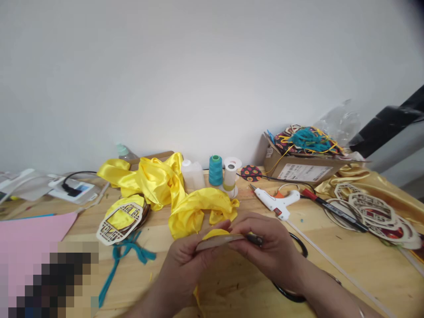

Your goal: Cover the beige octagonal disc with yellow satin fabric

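A thin, pale flat piece (218,241), seen nearly edge-on with yellow cloth on its top, is pinched between both of my hands. The fingers of my left hand (183,258) are closed on its left end. My right hand (268,247) grips the other end with thumb and fingers. A dark metal part (255,240) shows at the right fingers, and black handle loops (300,245) like those of scissors appear behind that hand. Whether the right hand holds these too, I cannot tell. Crumpled yellow satin (198,210) lies just beyond my hands.
Left stand stacked wooden fretwork frames (112,234), teal cord (135,249) and pink sheet (36,229). Behind are a white bottle (193,174) and teal thread spool (215,170). Rightward lie a glue gun (276,201), marker (334,210), more frames (374,210) and a filled cardboard box (298,170).
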